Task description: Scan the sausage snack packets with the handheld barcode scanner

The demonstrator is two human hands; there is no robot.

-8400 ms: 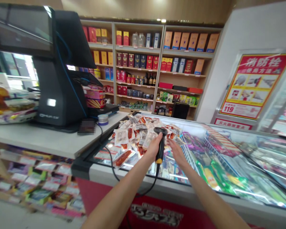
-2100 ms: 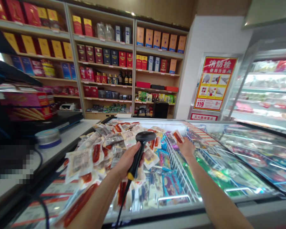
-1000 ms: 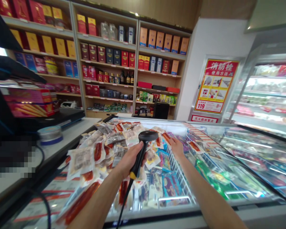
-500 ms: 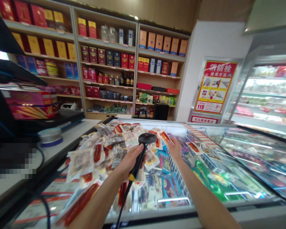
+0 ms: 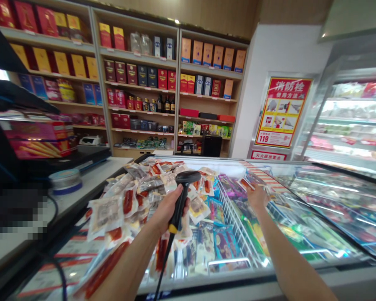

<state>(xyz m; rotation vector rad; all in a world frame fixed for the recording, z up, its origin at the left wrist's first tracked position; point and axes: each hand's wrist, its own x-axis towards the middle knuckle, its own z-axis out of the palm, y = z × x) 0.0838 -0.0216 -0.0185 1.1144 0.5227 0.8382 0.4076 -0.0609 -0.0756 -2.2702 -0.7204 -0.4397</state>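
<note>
We are keeping our left grip point(image 5: 169, 209) closed around the black scanner point(image 5: 188, 177) mid-frame while our right grip point(image 5: 257, 198), pinching a sausage packet point(image 5: 245, 184) right of centre, is moving away from it, apparently separating that packet from the pile point(image 5: 129, 202).

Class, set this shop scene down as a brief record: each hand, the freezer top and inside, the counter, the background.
Left hand: gripping a corded black barcode scanner
Right hand: pinching a small clear packet, contents reddish-brown
Glass-topped freezer: loose pile of similar packets on top
Inside: white wire basket, colourful wrapped goods
Counter: round container with blue base
Background: shelves of boxes and bottles; red fire-hydrant poster
</note>
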